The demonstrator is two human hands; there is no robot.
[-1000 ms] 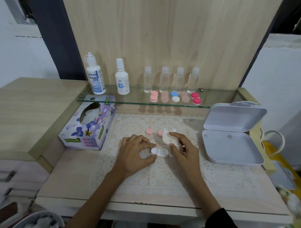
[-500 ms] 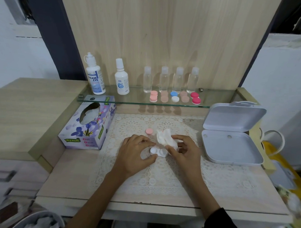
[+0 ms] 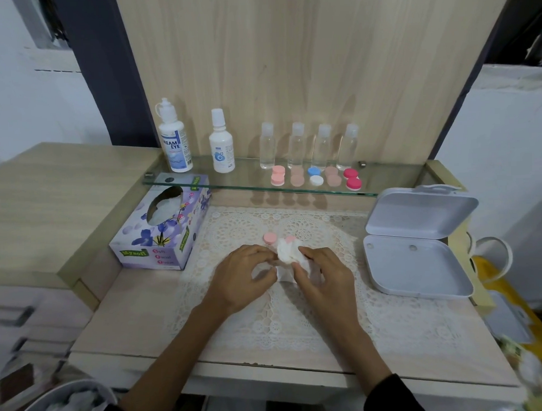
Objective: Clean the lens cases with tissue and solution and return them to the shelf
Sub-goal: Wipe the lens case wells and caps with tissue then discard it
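Note:
My left hand (image 3: 244, 277) holds a white lens case (image 3: 266, 270) down on the lace mat (image 3: 298, 321); the case is blurred and mostly hidden. My right hand (image 3: 323, 275) pinches a crumpled white tissue (image 3: 286, 253) and presses it onto the case. Just behind the hands lie two loose pink caps: one (image 3: 269, 238) in plain sight, the other (image 3: 291, 238) half behind the tissue. Several closed lens cases, pink (image 3: 278, 176), beige (image 3: 297, 177), blue and white (image 3: 315, 176) and magenta (image 3: 352, 179), sit on the glass shelf (image 3: 250, 178). Two solution bottles (image 3: 175, 144) (image 3: 221, 147) stand at its left.
A tissue box (image 3: 163, 230) lies left of the mat. An open white hinged box (image 3: 419, 261) sits on the right. Several small clear bottles (image 3: 297, 146) line the back of the shelf. A bin with used tissues (image 3: 64, 406) is at the bottom left, below the table edge.
My right hand has brought the tissue left and down over the lens case, which was plainly visible before. My left hand has stayed on the case.

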